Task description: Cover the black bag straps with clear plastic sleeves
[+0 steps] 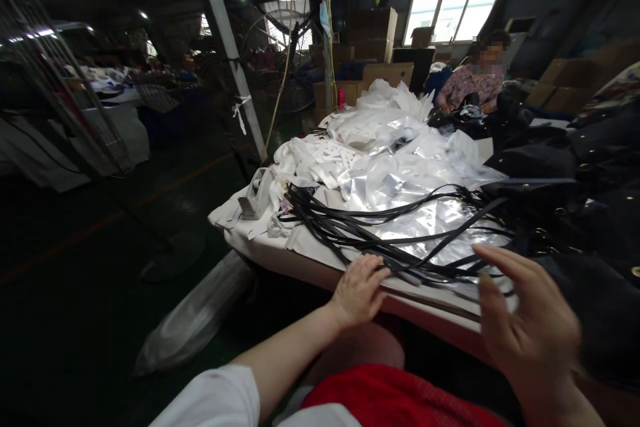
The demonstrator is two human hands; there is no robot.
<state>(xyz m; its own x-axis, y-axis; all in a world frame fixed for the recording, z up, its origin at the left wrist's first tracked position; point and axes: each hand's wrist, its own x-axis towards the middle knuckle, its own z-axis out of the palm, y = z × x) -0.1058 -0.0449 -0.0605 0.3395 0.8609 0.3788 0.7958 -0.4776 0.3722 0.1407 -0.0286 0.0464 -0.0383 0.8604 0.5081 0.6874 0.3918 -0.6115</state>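
Long black straps (370,235) lie in a loose bundle across the front of the table. At the near edge my left hand (361,290) has its fingers bent and closed at the straps; which strands are between them is partly hidden. My right hand (533,320) is raised by the right end of the bundle, thumb and forefinger apart, with nothing visible between them. Beneath and behind the straps spread clear plastic bags (430,167). Dark bags with metal eyelets (535,170) are heaped beyond my right hand.
A tape dispenser (256,197) stands at the table's left corner, beside white strips (315,163). A metal pole (233,53) rises behind that corner. A plastic-wrapped roll (193,320) lies on the floor at left. Another person (473,88) sits at the far right, near cardboard boxes (570,83).
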